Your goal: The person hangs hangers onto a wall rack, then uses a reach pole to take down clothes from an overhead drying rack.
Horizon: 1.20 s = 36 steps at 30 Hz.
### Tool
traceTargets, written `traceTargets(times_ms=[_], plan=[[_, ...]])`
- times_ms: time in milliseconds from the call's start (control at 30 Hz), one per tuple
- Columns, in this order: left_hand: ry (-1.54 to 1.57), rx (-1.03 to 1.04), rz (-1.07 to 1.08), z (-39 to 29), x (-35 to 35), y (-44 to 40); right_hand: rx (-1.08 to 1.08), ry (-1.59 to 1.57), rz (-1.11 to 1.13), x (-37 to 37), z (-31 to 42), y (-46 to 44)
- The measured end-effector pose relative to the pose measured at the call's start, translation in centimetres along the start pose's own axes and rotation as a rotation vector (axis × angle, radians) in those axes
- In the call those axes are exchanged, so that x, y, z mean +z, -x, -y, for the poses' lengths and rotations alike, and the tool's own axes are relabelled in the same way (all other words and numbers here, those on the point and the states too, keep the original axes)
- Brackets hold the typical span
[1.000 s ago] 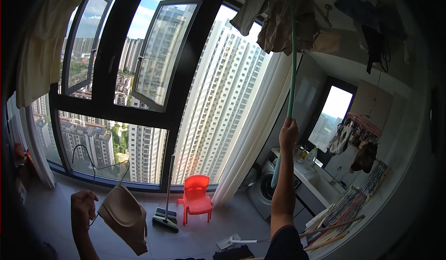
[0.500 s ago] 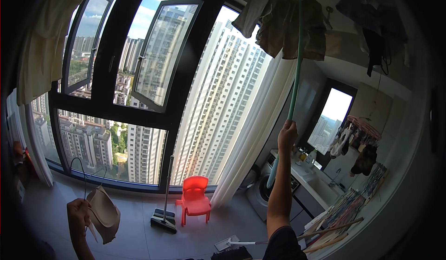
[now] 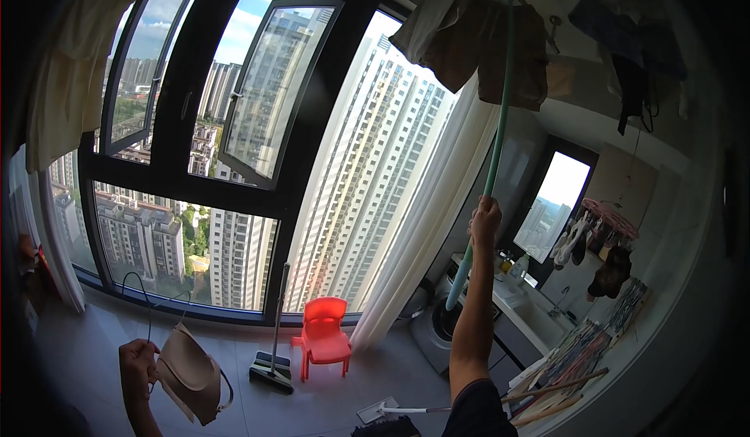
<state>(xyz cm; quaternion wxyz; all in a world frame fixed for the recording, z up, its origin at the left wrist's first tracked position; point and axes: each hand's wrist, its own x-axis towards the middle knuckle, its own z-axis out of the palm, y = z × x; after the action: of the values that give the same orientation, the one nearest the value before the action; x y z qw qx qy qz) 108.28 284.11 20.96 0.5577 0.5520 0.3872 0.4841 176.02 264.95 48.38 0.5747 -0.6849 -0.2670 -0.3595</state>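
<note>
At the lower left, my left hand (image 3: 138,364) is closed round the wire of a thin hanger (image 3: 147,300), whose hook curves up above the fingers. From that hanger dangles a beige bra (image 3: 191,376), partly behind the hand. My right hand (image 3: 485,217) grips a long green pole (image 3: 498,142), raised at arm's length. The pole's upper end reaches the ceiling rail beside brown shorts (image 3: 512,54) and a pale garment (image 3: 437,19). In the dim light I cannot tell whether its tip touches a hanger.
A red child's chair (image 3: 325,335) and a broom with dustpan (image 3: 272,371) stand by the window. To the right are a washing machine (image 3: 437,324), a sink counter (image 3: 539,316), a pink clip hanger (image 3: 612,217) with small laundry, and leaning mops (image 3: 574,359). Dark clothes (image 3: 625,27) hang overhead.
The bra has swung and turned, so a strap now shows on its right side. My left hand has shifted slightly right. The pole's top has moved slightly right, and the shorts have swung.
</note>
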Motion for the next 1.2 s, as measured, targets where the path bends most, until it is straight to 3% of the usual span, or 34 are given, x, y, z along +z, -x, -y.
traceTargets(times_ms=[133,433,567,800,967,1200], plan=[[-0.027,-0.009,0.005,0.1,0.1,-0.2,0.145,-0.16,0.081,-1.6,3.2,2.4],[-0.002,-0.019,0.001,0.7,0.5,-0.9,0.131,-0.226,0.115,-2.4,1.9,3.0],[0.014,-0.01,0.01,0.9,0.6,-1.0,-0.105,-0.055,0.023,-0.6,-4.1,-0.2],[-0.005,-0.022,-0.004,0.8,0.8,-1.0,-0.157,0.002,-0.02,0.1,-4.9,-1.7],[-0.015,-0.025,0.0,1.2,0.7,-0.7,-0.04,0.03,-0.041,0.2,-1.3,-0.9],[-0.027,-0.058,0.015,2.1,1.3,-0.3,-0.052,-0.045,-0.054,0.9,-1.4,-1.5]])
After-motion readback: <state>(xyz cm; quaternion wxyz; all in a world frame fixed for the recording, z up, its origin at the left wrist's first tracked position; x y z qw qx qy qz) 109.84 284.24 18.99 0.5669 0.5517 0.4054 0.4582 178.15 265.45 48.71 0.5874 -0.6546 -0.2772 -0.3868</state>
